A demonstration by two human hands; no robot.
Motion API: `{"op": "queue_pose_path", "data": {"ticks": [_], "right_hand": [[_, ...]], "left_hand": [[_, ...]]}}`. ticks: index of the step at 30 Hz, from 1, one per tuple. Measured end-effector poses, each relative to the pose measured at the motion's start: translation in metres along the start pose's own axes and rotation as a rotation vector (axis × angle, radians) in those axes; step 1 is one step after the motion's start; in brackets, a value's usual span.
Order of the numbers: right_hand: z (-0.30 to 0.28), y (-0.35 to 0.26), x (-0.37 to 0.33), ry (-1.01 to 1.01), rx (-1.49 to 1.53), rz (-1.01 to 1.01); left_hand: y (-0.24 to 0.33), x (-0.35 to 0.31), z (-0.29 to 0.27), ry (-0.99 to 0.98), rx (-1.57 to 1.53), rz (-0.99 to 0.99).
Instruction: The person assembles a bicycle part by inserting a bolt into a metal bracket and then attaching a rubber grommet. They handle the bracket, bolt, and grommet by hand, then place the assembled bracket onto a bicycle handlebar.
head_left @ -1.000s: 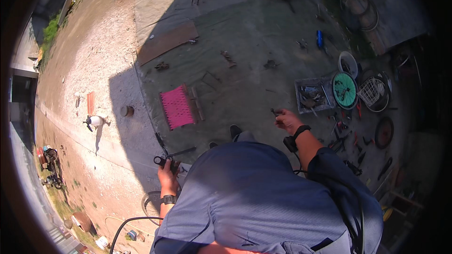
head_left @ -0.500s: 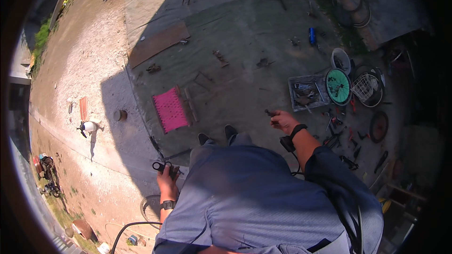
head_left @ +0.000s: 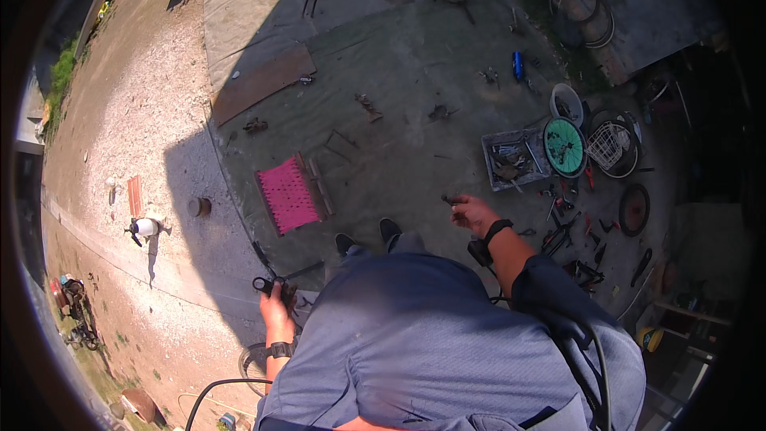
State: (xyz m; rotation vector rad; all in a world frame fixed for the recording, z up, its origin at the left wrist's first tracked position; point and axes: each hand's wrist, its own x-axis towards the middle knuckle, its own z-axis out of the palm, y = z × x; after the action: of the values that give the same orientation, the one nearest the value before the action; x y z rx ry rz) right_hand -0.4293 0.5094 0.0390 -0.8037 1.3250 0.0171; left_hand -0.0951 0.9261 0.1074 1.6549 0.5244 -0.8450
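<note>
My left hand (head_left: 278,315) is closed around a black ring-ended part (head_left: 262,284), its round opening sticking out past the fingers at the lower left. Out in front on the right, my right hand (head_left: 475,217) pinches a small dark piece (head_left: 448,200) at the fingertips. That piece is too small to name. The two hands are well apart, on either side of my body. Beyond them, a low stool with a pink woven seat (head_left: 289,198) stands on the ground sheet, nearest the left hand.
At the right are a grey crate (head_left: 488,158) of tools, a green-faced wheel (head_left: 565,144), a white basket (head_left: 610,148) and scattered bicycle parts (head_left: 565,231). A brown board (head_left: 267,84) and small metal parts (head_left: 367,108) lie on the green sheet (head_left: 399,56). A white sprayer bottle (head_left: 147,227) stands left.
The ground and the things on it have shifted slightly left in view. My right hand has moved a little left and down in the picture. Both hands keep their hold.
</note>
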Motion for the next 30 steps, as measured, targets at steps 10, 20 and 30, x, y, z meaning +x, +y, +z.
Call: {"op": "queue_pose_path", "data": {"ticks": [10, 20, 30], "right_hand": [[0.011, 0.002, 0.001, 0.03, 0.06, 0.005], [0.001, 0.014, 0.014, 0.064, 0.116, -0.016], [-0.007, 0.009, 0.012, 0.061, 0.072, 0.011]], "left_hand": [[0.002, -0.002, -0.007, 0.024, 0.02, -0.001], [-0.002, -0.008, -0.003, 0.043, 0.018, 0.005], [-0.017, -0.014, -0.004, 0.04, -0.031, 0.027]]}}
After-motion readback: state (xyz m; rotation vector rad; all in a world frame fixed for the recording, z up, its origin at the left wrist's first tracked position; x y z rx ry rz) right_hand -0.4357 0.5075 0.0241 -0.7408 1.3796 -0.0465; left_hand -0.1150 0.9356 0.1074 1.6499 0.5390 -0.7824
